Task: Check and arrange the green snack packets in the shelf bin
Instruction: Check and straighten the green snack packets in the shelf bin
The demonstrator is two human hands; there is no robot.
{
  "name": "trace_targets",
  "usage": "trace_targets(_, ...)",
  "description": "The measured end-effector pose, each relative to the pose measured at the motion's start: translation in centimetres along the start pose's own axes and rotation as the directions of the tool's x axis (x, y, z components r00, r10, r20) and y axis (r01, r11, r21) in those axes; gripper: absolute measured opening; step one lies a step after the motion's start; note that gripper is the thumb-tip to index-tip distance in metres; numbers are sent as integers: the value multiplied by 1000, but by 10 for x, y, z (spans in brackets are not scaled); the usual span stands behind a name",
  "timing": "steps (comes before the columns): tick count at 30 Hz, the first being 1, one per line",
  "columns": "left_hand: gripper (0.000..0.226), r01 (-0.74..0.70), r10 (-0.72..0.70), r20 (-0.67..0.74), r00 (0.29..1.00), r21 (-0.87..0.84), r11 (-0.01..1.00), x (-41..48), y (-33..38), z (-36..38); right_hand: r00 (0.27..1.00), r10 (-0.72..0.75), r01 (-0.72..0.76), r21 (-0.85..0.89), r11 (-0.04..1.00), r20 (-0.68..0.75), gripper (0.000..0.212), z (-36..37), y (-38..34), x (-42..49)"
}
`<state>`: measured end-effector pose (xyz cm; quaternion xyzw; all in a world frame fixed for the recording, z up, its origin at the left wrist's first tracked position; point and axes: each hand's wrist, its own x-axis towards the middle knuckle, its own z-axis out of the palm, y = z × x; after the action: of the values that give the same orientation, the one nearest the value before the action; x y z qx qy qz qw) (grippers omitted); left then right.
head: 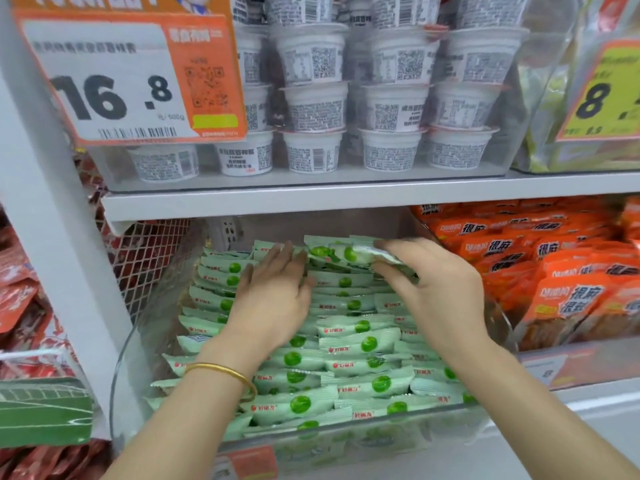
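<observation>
A clear plastic shelf bin (pixel 346 441) is filled with several pale green snack packets (pixel 353 344), each with a green dot and a red logo, lying in flat rows. My left hand (pixel 273 292), with a gold bangle on the wrist, lies flat on the packets at the bin's middle left, fingers straight and pointing toward the back. My right hand (pixel 436 289) reaches to the back right and pinches a green packet (pixel 360 254) between thumb and fingers at the top of the pile.
Orange snack packets (pixel 554 271) fill the bin to the right. White cups (pixel 346 109) are stacked on the shelf above, behind an orange 16.8 price tag (pixel 128 77). Red packets (pixel 20 292) hang at the left, past a white upright and a mesh divider (pixel 149 258).
</observation>
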<state>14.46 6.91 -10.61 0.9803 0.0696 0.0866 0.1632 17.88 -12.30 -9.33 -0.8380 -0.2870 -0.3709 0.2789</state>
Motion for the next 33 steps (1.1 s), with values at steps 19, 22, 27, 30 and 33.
trace_targets(19,56,45,-55,154,987,63,997,6,-4,5,828,150,118,-430,895,540,22,54,-7,69)
trace_targets(22,56,47,-55,150,987,59,997,5,-3,3,784,130,185,-427,885,608,27,66,-8,67)
trace_targets(27,55,56,-58,135,989,15,998,6,-2,0,791,141,100,-353,930,596,37,56,2,68)
trace_targets(30,55,73,-72,125,990,-9,997,9,-1,-1,799,127,92,-329,940,587,31,60,5,69)
trace_targets(33,55,78,-76,122,990,-13,997,11,0,-1,792,117,104,-322,941,599,26,76,2,64)
